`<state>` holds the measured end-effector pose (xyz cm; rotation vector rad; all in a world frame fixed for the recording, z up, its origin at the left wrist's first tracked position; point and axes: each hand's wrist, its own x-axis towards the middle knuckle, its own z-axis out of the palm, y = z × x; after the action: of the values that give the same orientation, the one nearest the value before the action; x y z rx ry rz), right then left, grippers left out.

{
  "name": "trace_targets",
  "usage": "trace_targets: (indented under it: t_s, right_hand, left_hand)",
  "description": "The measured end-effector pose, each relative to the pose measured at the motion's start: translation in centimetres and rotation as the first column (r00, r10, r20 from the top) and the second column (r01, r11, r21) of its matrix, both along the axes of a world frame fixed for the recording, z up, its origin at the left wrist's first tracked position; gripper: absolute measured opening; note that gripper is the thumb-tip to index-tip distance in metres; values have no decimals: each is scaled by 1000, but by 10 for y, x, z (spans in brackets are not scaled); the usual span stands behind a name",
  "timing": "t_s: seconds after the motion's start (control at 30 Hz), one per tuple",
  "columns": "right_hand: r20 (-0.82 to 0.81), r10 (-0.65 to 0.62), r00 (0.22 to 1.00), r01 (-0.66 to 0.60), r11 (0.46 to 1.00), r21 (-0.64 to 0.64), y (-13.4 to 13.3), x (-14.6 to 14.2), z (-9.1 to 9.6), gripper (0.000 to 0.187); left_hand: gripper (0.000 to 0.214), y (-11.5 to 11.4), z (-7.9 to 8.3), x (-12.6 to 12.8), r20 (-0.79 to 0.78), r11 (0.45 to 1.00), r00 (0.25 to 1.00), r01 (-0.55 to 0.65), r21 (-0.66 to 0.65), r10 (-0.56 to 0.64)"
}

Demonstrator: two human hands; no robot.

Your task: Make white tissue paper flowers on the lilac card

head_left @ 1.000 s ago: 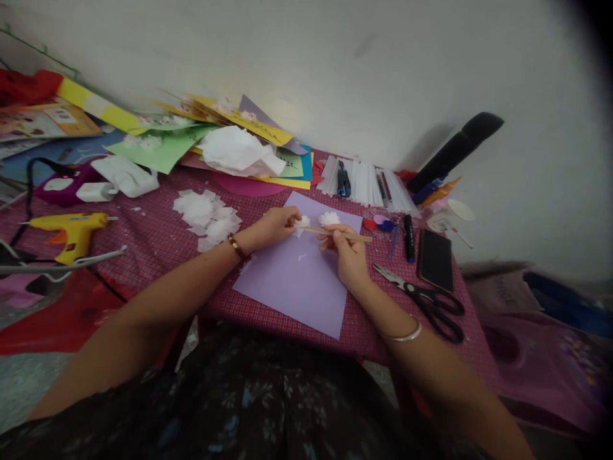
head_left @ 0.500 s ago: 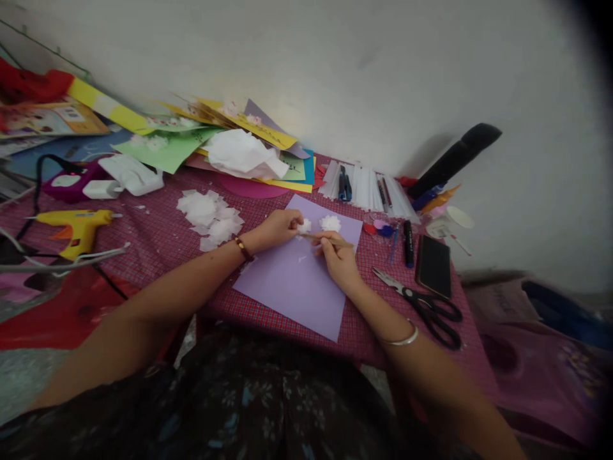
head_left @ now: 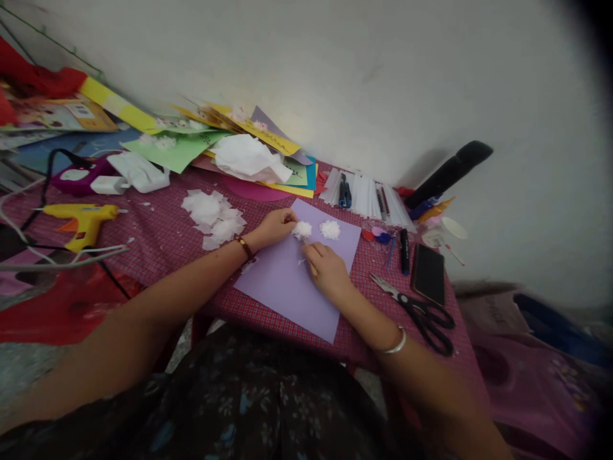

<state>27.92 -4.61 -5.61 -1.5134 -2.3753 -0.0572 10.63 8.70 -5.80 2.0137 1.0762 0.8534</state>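
Note:
A purple paper sheet (head_left: 287, 287) lies on the red checked tablecloth (head_left: 158, 236). My left hand (head_left: 274, 227) is closed, its fingertips pinching a small white tissue flower (head_left: 302, 230) on the sheet's far edge. My right hand (head_left: 326, 269) is curled just below that flower, gripping a thin wooden stick of which only a short bit shows under the fingers. A second white tissue flower (head_left: 330, 229) sits loose on the sheet to the right.
A pile of white tissue pieces (head_left: 213, 214) lies left of the sheet, a yellow glue gun (head_left: 83, 220) further left. Scissors (head_left: 421, 313), a black phone (head_left: 428, 273) and a marker (head_left: 403, 243) lie to the right. Coloured papers (head_left: 249, 137) are stacked by the wall.
My right hand has moved left and nearer with the stick, which now points down under the hand rather than lying across. The left hand kept the flower, which looks fuller.

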Motion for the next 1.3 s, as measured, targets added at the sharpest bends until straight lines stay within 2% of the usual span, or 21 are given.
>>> trace_targets:
  t_s: [0.1, 0.17, 0.23, 0.3, 0.37, 0.43, 0.5, 0.57, 0.63, 0.7, 0.77, 0.8, 0.87, 0.9, 0.93, 1.0, 1.03, 1.07, 1.13, 1.2, 1.3]
  right_hand:
    - [66, -7, 998, 7, 1000, -5, 2, -2, 2, 30]
    - [52, -8, 999, 9, 1000, -18, 2, -1, 3, 29]
    - [-43, -3, 999, 2, 1000, -24, 2, 3, 3, 29]
    - [-250, 0, 968, -5, 1000, -20, 1, 7, 2, 29]
    - [-527, -40, 849, 22, 999, -39, 1, 10, 2, 26]
    - [-763, -126, 634, 65, 992, -111, 2, 13, 1, 25]
    - [-881, -211, 423, 60, 977, -205, 5, 14, 0, 28]
    - [-915, -259, 309, 17, 964, -267, 7, 14, -2, 30]
    - [-918, -274, 285, -17, 956, -291, 8, 14, -3, 31]
    - [-914, -276, 299, -32, 954, -298, 8, 15, -5, 31]
    - [-897, -268, 350, -50, 952, -304, 8, 16, -6, 32]
    - [-891, -268, 366, -61, 949, -310, 8, 16, -7, 32]
    - [-885, -271, 379, -68, 946, -318, 8, 16, -7, 34]
    - [-883, -276, 379, -66, 944, -324, 7, 16, -6, 34]
    - [-882, -281, 378, -63, 943, -328, 7, 15, -6, 35]
    - [-880, -289, 376, -56, 941, -333, 7, 14, -4, 35]
    - [-881, -291, 374, -52, 941, -333, 7, 14, -4, 35]
    - [-880, -292, 374, -49, 942, -333, 7, 13, -3, 35]
    - [-879, -295, 375, -39, 942, -333, 7, 13, -2, 35]
    - [-877, -298, 376, -34, 942, -335, 7, 13, -1, 36]
    - [-877, -304, 372, -33, 940, -340, 6, 13, 0, 35]
  left_hand:
    - [7, 0, 0, 0, 11, 1000, 1000, 5, -6, -5]
    - [7, -1, 0, 1, 21, 1000, 1000, 8, -11, -8]
    - [7, -1, -1, 0, 32, 1000, 999, 10, -20, -9]
    - [7, -2, -1, 0, 47, 999, 999, 13, -34, -11]
    - [6, -1, -2, 0, 63, 999, 998, 17, -50, -14]
    - [5, 0, -1, 2, 80, 998, 997, 19, -65, -14]
    - [4, 0, 3, 4, 102, 997, 995, 17, -80, -9]
    - [5, -3, 11, 4, 126, 995, 992, 10, -97, 2]
    - [7, -16, 25, -1, 145, 995, 989, 6, -102, 9]
    - [9, -38, 40, -14, 147, 996, 989, 36, -78, -24]
    - [12, -69, 51, -33, 116, 981, 974, 192, 29, -194]
    - [14, -85, 54, -45, 30, 958, 960, 276, 74, -279]
    - [15, -112, 54, -72, -195, 883, 881, 456, 109, -431]
    - [17, -120, 52, -88, -277, 879, 868, 458, 131, -412]
    - [18, -125, 49, -103, -327, 900, 880, 409, 151, -345]
    - [18, -122, 42, -132, -320, 957, 935, 221, 188, -153]
    - [17, -116, 40, -145, -293, 975, 956, 86, 205, -23]
    - [15, -108, 37, -154, -285, 970, 952, -38, 239, 108]
    - [14, -91, 35, -164, -325, 927, 897, -191, 324, 299]
    - [17, -78, 33, -165, -395, 885, 829, -230, 404, 396]
    - [20, -68, 28, -157, -470, 872, 775, -206, 445, 423]
